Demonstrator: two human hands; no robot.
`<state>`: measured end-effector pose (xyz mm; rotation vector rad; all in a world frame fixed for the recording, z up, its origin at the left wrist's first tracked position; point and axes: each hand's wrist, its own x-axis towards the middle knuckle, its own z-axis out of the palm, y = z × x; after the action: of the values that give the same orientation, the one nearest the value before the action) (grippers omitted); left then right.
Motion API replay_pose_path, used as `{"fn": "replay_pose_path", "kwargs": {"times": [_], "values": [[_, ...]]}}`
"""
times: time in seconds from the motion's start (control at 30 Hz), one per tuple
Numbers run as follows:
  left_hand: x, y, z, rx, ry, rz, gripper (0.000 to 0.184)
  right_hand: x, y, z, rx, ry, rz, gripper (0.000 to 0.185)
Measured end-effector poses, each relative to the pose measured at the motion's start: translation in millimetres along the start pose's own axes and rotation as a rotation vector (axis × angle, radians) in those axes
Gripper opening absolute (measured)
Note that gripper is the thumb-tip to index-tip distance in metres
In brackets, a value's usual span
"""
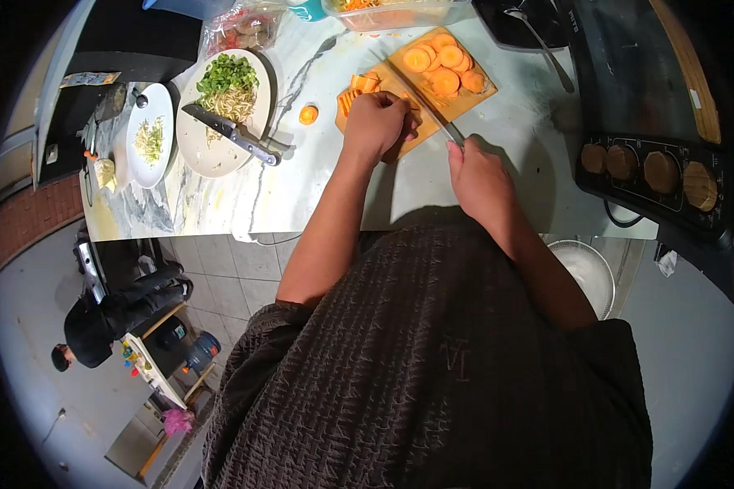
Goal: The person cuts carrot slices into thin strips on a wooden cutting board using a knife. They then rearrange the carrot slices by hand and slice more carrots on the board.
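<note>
In my right hand (483,179) is the handle of a kitchen knife (422,99), its long blade slanting up and left across a wooden cutting board (463,106). My left hand (377,126) is closed, its fingers curled down beside the blade over a piece of carrot (413,106), mostly hidden by the fingers. Round carrot slices (445,63) lie spread on the board right of the blade. Left of it, carrot strips (359,88) sit partly behind my left hand. A carrot end (308,114) rests on the marble counter.
Left, a second knife (228,133) lies across a round plate (212,159) of chopped greens and sprouts, beside a smaller oval plate (161,167). A plastic container (400,18) stands behind the board. Right are a black tray with a spoon (546,50) and an appliance with knobs (661,171). Another person (94,330) is behind, left.
</note>
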<state>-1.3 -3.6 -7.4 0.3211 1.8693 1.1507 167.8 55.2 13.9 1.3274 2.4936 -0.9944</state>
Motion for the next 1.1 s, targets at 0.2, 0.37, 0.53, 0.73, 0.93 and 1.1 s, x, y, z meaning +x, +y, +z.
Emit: {"fn": "replay_pose_path", "kwargs": {"times": [0.2, 0.37, 0.53, 0.73, 0.93, 1.1], "values": [[-0.9, 2.9, -0.7, -0.049, -0.029, -0.005, 0.02, 0.5, 2.0, 0.5, -0.002, 0.01, 0.01, 0.041], [-1.4, 2.2, -1.2, -0.021, -0.023, 0.0, 0.018, -0.4, -0.7, 2.0, 0.001, 0.004, 0.001, 0.04], [-1.9, 2.2, -1.3, -0.002, -0.005, 0.004, 0.016, -2.6, -1.9, 7.3, 0.043, 0.002, -0.032, 0.041], [-0.6, 1.9, -1.9, 0.004, -0.017, 0.008, 0.016, -2.3, -2.4, 7.6, 0.049, 0.001, -0.032, 0.041], [1.3, 0.0, -2.6, 0.015, -0.01, 0.013, 0.019, -1.6, -3.6, 4.2, 0.052, -0.017, -0.022, 0.042], [0.5, 2.4, -4.0, 0.012, -0.045, -0.015, 0.015, -0.6, -7.2, -3.1, 0.048, -0.055, 0.019, 0.041]]}}
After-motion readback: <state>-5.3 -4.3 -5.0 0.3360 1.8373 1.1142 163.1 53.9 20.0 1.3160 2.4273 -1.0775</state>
